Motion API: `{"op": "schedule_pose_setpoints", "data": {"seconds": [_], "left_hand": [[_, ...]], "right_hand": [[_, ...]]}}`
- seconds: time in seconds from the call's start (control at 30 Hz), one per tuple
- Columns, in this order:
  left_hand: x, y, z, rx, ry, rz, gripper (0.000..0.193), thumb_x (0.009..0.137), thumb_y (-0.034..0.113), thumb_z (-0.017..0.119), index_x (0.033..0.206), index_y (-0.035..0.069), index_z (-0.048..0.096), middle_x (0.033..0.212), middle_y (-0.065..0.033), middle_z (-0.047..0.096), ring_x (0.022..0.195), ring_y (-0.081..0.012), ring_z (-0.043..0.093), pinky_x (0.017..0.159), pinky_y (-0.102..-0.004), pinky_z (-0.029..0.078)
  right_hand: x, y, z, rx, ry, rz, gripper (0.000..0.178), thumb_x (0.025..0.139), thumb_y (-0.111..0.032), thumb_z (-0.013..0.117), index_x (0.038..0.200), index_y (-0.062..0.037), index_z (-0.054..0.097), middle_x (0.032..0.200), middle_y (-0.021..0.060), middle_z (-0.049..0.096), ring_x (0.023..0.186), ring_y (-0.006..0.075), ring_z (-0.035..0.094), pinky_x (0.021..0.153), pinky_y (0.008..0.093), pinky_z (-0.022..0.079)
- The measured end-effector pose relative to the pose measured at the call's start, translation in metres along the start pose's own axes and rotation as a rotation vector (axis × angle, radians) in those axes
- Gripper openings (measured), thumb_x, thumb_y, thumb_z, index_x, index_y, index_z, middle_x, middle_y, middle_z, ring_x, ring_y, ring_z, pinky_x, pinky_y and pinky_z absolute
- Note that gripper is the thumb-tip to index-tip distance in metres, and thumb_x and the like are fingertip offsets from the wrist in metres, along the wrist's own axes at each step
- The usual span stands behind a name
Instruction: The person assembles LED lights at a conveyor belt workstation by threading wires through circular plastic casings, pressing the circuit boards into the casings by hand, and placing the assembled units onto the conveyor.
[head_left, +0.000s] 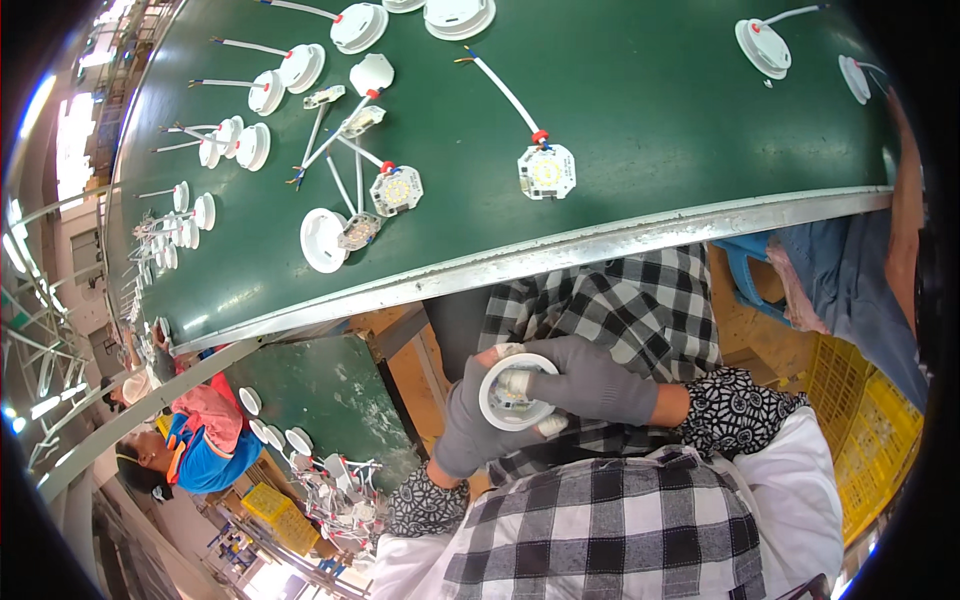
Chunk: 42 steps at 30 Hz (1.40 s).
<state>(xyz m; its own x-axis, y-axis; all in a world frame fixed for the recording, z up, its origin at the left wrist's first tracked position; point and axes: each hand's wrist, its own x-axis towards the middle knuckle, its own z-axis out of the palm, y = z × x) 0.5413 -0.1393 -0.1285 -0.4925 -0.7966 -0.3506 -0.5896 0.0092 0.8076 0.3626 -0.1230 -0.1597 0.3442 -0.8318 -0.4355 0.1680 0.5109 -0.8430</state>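
Note:
Above my lap, my left hand (466,424), in a grey glove with pale fingertips, is wrapped round a round white lamp housing (487,408). My right hand (602,380), gloved alike, grips the same housing from the other side, its thumb pressed down inside the rim. Part of a board with small components shows under that thumb; the rest is hidden. On the green conveyor belt (650,130) ahead lies an octagonal LED board (547,172) with a white cable. Left of it are several more LED boards (397,190) and a white housing (322,240).
A metal rail (560,250) edges the belt. Rows of white lamps (265,92) with cables stand along its left. A side table (310,385) holds housings and a heap of wired parts (340,500). Yellow crates (865,430) stand right; a co-worker (210,445) sits left, another person's arm (905,220) right.

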Motion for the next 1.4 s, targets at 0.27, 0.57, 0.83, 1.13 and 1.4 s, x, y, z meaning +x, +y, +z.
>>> {"op": "schedule_pose_setpoints", "data": {"seconds": [0.27,0.57,0.83,1.13,1.4], "left_hand": [[0.006,-0.001,-0.001,-0.115,-0.002,0.119,0.091,0.059,0.030,0.092,0.126,0.001,0.038,0.103,-0.0138,0.065,0.095,-0.0218,0.067,0.080,-0.0330,0.055],[0.037,0.021,-0.037,-0.019,-0.140,0.282,0.094,0.059,0.028,0.092,0.131,0.004,0.036,0.117,-0.0110,0.051,0.105,-0.0217,0.057,0.092,-0.0363,0.049],[0.110,0.081,-0.050,0.407,0.347,0.430,0.048,0.078,0.024,0.074,0.117,0.005,0.054,0.107,-0.0107,0.054,0.097,-0.0255,0.058,0.083,-0.0342,0.048],[0.168,0.072,-0.037,-0.053,0.140,0.131,0.027,0.083,0.016,0.070,0.105,0.004,0.059,0.082,-0.0038,0.063,0.072,-0.0118,0.059,0.064,-0.0265,0.048],[0.102,0.104,-0.003,-0.850,0.008,0.020,0.027,0.090,0.011,0.062,0.112,-0.002,0.054,0.086,-0.0050,0.064,0.069,-0.0076,0.058,0.061,-0.0195,0.048]], "right_hand": [[-0.001,-0.023,-0.007,-0.172,-0.097,0.094,0.040,0.084,-0.029,0.065,0.117,-0.0061,0.064,0.103,0.0128,0.070,0.092,0.0192,0.067,0.085,0.0307,0.051],[-0.007,-0.087,-0.049,-0.249,-0.301,0.177,0.036,0.090,-0.025,0.062,0.122,-0.0081,0.063,0.090,0.0028,0.069,0.056,0.0052,0.060,0.054,0.0198,0.049],[0.000,-0.150,-0.186,-1.308,1.025,-0.802,0.040,0.074,0.000,0.063,0.111,-0.0154,0.066,0.078,0.0080,0.053,0.075,0.0256,0.057,0.065,0.0339,0.046],[-0.014,-0.135,-0.186,-1.533,1.185,-0.622,0.051,0.077,-0.005,0.064,0.126,-0.0111,0.053,0.089,0.0090,0.050,0.087,0.0267,0.052,0.082,0.0383,0.041],[-0.015,-0.093,-0.061,0.096,0.354,-0.437,0.026,0.096,-0.019,0.055,0.108,0.0030,0.058,0.075,0.0029,0.056,0.072,0.0113,0.055,0.065,0.0266,0.044]]}}
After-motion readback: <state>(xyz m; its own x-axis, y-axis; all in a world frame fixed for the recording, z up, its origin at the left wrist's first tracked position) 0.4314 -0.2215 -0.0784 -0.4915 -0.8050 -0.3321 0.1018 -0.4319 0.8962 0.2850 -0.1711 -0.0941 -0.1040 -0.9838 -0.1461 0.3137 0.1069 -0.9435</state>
